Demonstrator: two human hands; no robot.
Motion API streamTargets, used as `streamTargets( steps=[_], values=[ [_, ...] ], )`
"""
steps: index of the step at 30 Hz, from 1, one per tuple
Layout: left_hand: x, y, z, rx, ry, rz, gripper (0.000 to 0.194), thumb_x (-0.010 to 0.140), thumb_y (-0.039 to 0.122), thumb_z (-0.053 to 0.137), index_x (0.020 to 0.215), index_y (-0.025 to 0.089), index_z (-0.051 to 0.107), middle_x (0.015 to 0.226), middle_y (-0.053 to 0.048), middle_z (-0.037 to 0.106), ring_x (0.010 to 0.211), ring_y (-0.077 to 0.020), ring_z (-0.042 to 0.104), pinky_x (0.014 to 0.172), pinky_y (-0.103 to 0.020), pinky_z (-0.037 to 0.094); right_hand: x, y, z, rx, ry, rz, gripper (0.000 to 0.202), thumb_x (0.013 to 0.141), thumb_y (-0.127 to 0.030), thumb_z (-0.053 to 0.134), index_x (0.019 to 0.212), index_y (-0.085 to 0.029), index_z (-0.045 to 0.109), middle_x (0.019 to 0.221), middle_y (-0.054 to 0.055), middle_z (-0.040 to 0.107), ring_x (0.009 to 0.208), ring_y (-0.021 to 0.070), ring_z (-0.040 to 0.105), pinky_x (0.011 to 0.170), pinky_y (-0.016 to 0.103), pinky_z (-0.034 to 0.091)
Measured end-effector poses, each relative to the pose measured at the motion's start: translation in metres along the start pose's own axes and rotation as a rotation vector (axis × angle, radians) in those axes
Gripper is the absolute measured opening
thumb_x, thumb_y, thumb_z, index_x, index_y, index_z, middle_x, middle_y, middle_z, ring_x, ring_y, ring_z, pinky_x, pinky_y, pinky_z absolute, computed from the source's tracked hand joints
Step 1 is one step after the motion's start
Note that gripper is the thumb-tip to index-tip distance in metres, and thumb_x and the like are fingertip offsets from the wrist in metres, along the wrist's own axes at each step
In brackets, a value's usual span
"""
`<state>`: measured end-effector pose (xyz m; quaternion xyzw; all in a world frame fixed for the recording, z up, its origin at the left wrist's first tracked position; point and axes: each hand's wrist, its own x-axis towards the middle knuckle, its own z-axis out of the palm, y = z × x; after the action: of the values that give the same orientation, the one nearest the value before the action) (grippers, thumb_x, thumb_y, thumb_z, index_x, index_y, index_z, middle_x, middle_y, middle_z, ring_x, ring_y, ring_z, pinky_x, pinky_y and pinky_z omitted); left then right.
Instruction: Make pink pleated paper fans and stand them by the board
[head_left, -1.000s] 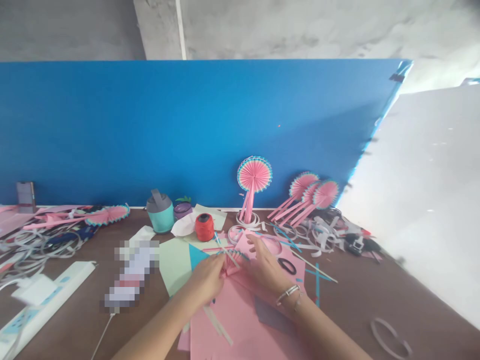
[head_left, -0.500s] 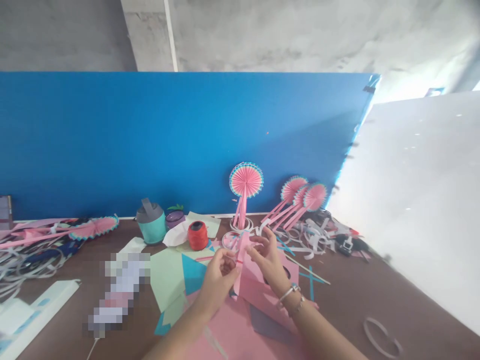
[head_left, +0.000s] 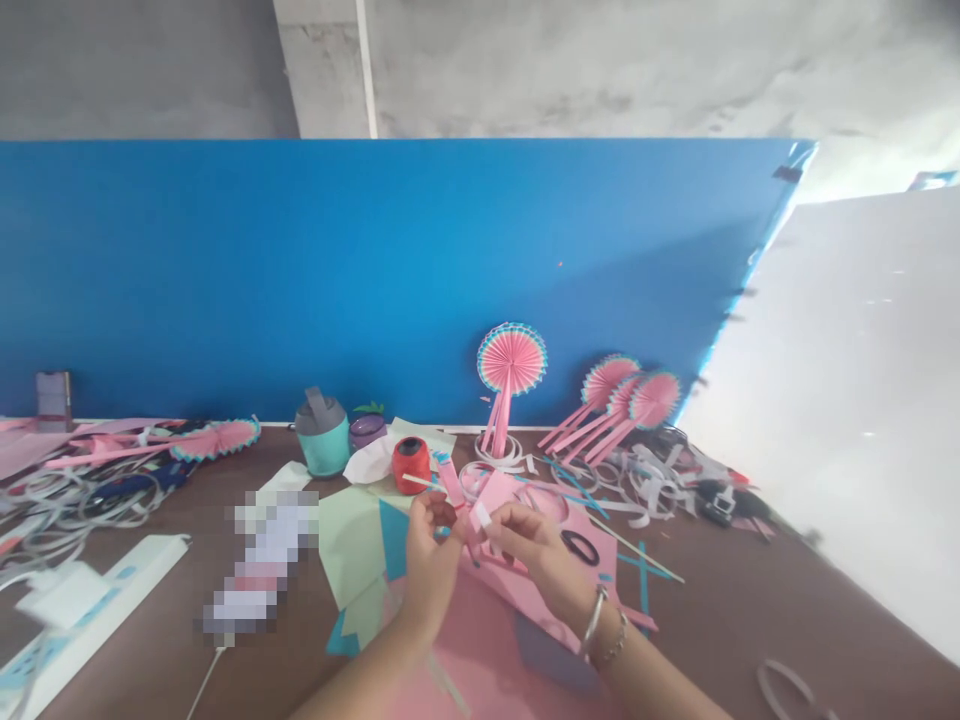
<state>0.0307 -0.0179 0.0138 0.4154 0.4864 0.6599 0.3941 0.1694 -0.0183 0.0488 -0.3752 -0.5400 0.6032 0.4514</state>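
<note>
In the middle of the head view, my left hand [head_left: 433, 560] is closed, its thumb and fingers pinching a folded pink paper strip [head_left: 451, 482] that stands up with a blue tip. Beside it, my right hand [head_left: 534, 550] is closed too. Its thumb and forefinger pinch a small white strip [head_left: 481, 514] against the pink paper. The fingers hide part of the strips. Pink paper sheets [head_left: 487, 655] lie beneath both hands. A black ring [head_left: 580, 547], perhaps a scissors handle, rests on the paper by my right hand.
A red spool of thread [head_left: 411, 466] and a teal cup [head_left: 324, 440] stand behind on the left. One round pink paper fan [head_left: 512, 360] stands upright at the back; several lean to its right. A white power strip [head_left: 112, 610] lies at left. A blue panel [head_left: 300, 280] closes off the back.
My right hand has come down and in toward the left, now pinching a white strip. The pink strip has tilted leftward in my left hand. The whole view has shifted slightly.
</note>
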Motion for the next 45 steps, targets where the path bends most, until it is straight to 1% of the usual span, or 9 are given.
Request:
streamTargets(
  steps=[2, 5, 8, 15, 21, 25, 32, 39, 45],
  values=[
    [-0.003, 0.0, 0.002, -0.017, -0.001, -0.017, 0.035, 0.069, 0.025, 0.066, 0.099, 0.02, 0.049, 0.078, 0.001, 0.056, 0.073, -0.0163, 0.059, 0.063, -0.027, 0.048, -0.001, -0.001, 0.007, 0.006, -0.005, 0.057, 0.031, 0.069, -0.048, 0.07, 0.066, -0.018, 0.061, 0.066, 0.001, 0.061, 0.064, 0.0135, 0.053, 0.064, 0.027, 0.042],
    [-0.006, 0.002, 0.004, -0.064, 0.004, -0.057, 0.039, 0.069, 0.024, 0.065, 0.103, 0.02, 0.046, 0.075, 0.003, 0.055, 0.066, -0.0152, 0.06, 0.06, -0.028, 0.05, 0.0, 0.002, 0.012, -0.066, 0.061, 0.087, 0.032, 0.067, -0.048, 0.069, 0.062, -0.017, 0.061, 0.061, 0.001, 0.061, 0.06, 0.0126, 0.052, 0.062, 0.026, 0.04],
    [-0.008, 0.003, 0.005, -0.112, -0.011, -0.114, 0.041, 0.071, 0.026, 0.065, 0.105, 0.02, 0.044, 0.075, 0.003, 0.056, 0.063, -0.0149, 0.061, 0.061, -0.029, 0.052, 0.003, 0.006, 0.011, -0.124, 0.111, 0.117, 0.03, 0.065, -0.045, 0.067, 0.061, -0.016, 0.061, 0.06, 0.002, 0.061, 0.059, 0.0126, 0.051, 0.06, 0.026, 0.039],
    [-0.007, 0.003, 0.007, -0.189, 0.009, -0.202, 0.048, 0.069, 0.028, 0.069, 0.109, 0.019, 0.044, 0.077, 0.0, 0.06, 0.067, -0.0155, 0.063, 0.061, -0.027, 0.051, 0.004, 0.01, 0.007, -0.154, 0.122, 0.12, 0.026, 0.065, -0.04, 0.064, 0.057, -0.016, 0.06, 0.06, 0.002, 0.061, 0.061, 0.0138, 0.051, 0.064, 0.028, 0.039],
    [-0.01, 0.007, 0.007, -0.217, 0.0, -0.219, 0.046, 0.07, 0.026, 0.068, 0.109, 0.02, 0.043, 0.077, 0.001, 0.059, 0.067, -0.0153, 0.063, 0.06, -0.026, 0.051, 0.006, 0.011, 0.007, -0.169, 0.145, 0.118, 0.023, 0.065, -0.037, 0.062, 0.054, -0.017, 0.056, 0.052, -0.002, 0.054, 0.054, 0.0117, 0.047, 0.058, 0.027, 0.037],
    [-0.01, 0.008, 0.007, -0.225, -0.035, -0.225, 0.046, 0.071, 0.028, 0.067, 0.108, 0.02, 0.042, 0.073, 0.002, 0.06, 0.064, -0.0162, 0.064, 0.06, -0.027, 0.051, 0.007, 0.012, 0.004, -0.163, 0.093, 0.09, 0.024, 0.068, -0.038, 0.06, 0.056, -0.017, 0.058, 0.054, 0.0, 0.059, 0.056, 0.0126, 0.051, 0.062, 0.027, 0.04],
    [-0.01, 0.01, 0.007, -0.2, -0.037, -0.208, 0.046, 0.072, 0.03, 0.067, 0.108, 0.02, 0.041, 0.071, 0.003, 0.061, 0.063, -0.0158, 0.064, 0.061, -0.028, 0.051, 0.007, 0.017, -0.001, -0.222, 0.083, 0.111, 0.02, 0.068, -0.035, 0.062, 0.059, -0.017, 0.063, 0.062, 0.002, 0.065, 0.064, 0.0151, 0.056, 0.068, 0.028, 0.042],
    [-0.009, 0.006, 0.006, -0.16, -0.04, -0.178, 0.043, 0.072, 0.028, 0.066, 0.107, 0.019, 0.044, 0.073, 0.001, 0.061, 0.069, -0.0158, 0.063, 0.066, -0.028, 0.05, 0.007, 0.017, 0.0, -0.21, 0.087, 0.109, 0.026, 0.069, -0.04, 0.062, 0.057, -0.017, 0.063, 0.059, 0.002, 0.064, 0.061, 0.0153, 0.056, 0.066, 0.029, 0.043],
    [-0.01, 0.005, 0.007, -0.173, -0.083, -0.202, 0.043, 0.071, 0.031, 0.066, 0.106, 0.02, 0.044, 0.073, 0.002, 0.061, 0.066, -0.0157, 0.062, 0.066, -0.029, 0.05, 0.007, 0.015, 0.0, -0.208, 0.106, 0.147, 0.026, 0.065, -0.041, 0.065, 0.057, -0.017, 0.064, 0.058, 0.002, 0.064, 0.062, 0.0159, 0.057, 0.065, 0.029, 0.044]
  ],
)
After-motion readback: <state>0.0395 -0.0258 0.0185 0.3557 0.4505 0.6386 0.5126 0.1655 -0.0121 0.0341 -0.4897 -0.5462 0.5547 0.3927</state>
